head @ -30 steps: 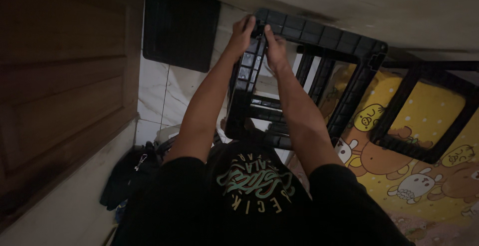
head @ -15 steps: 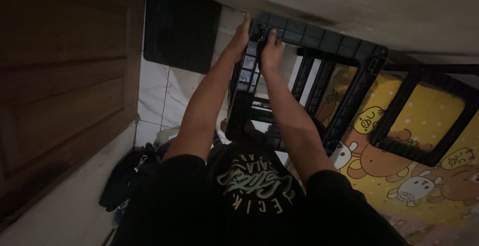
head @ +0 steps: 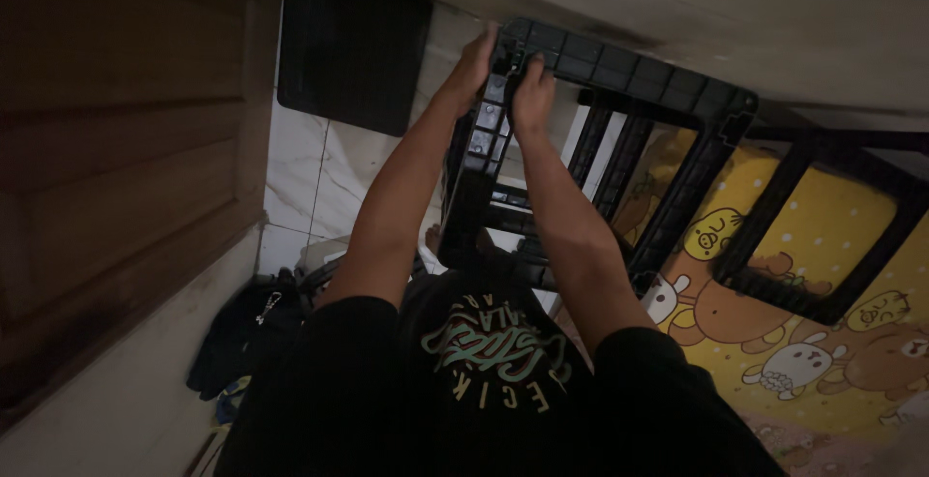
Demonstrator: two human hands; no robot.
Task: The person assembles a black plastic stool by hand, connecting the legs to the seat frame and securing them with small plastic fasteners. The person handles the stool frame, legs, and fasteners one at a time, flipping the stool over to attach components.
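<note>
Both hands shifted slightly up-right along black plastic frame (head: 619, 71) corner since earlier frame. Left hand (head: 472, 69) curled on outer edge; right hand (head: 532, 95) pinched at small corner fitting, fitting indistinct. Frame held upright above cartoon-print mat (head: 774, 313); corner seemingly unfinished, remaining joints unverified.

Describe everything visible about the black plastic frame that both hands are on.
The black plastic frame looks like moulded plastic with ribbed, grid-like rails forming open rectangles, and inner slats cross below. It stands tilted over a yellow cartoon-print mat, beside white floor tiles. The left hand grips its top corner from the outer side; the right hand presses against the same corner from inside. The dim light hides fine detail.
</note>
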